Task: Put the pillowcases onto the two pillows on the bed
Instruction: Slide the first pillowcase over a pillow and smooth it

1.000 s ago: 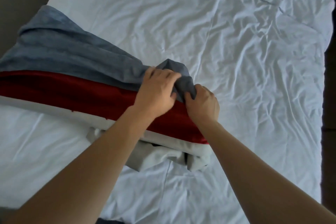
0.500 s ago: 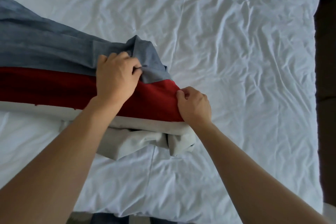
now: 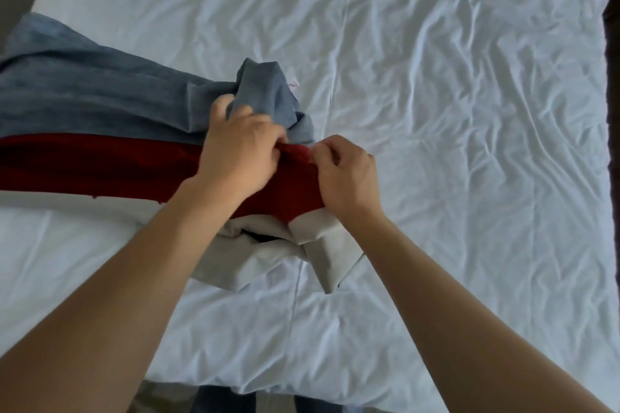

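— What are the hands doing?

— Both are knuckles-up, close together over the end of the red pillow [image 3: 100, 168]. The left hand [image 3: 240, 152] has its fingers curled into a bunched fold of the blue pillowcase [image 3: 84, 100], right where that fabric meets the pillow's far edge. The right hand [image 3: 347, 174] pinches the red cloth at the pillow's corner, thumb and fingers curled round a small ridge of it. The two hands are nearly touching, with just a strip of red between them.

— And the arms?

— Both forearms are bare and reach from the near side of the pillow, converging on it.

— Where is the pillowcase?

— Lying along the far side of the pillow, stretching off to the left; its loose end rises in a crumpled peak beyond the left hand.

— Anything else?

— A grey cloth [image 3: 268, 255] lies folded under the near edge of the pillow, sticking out below the wrists. Everything rests on a wrinkled white sheet [image 3: 453, 111].
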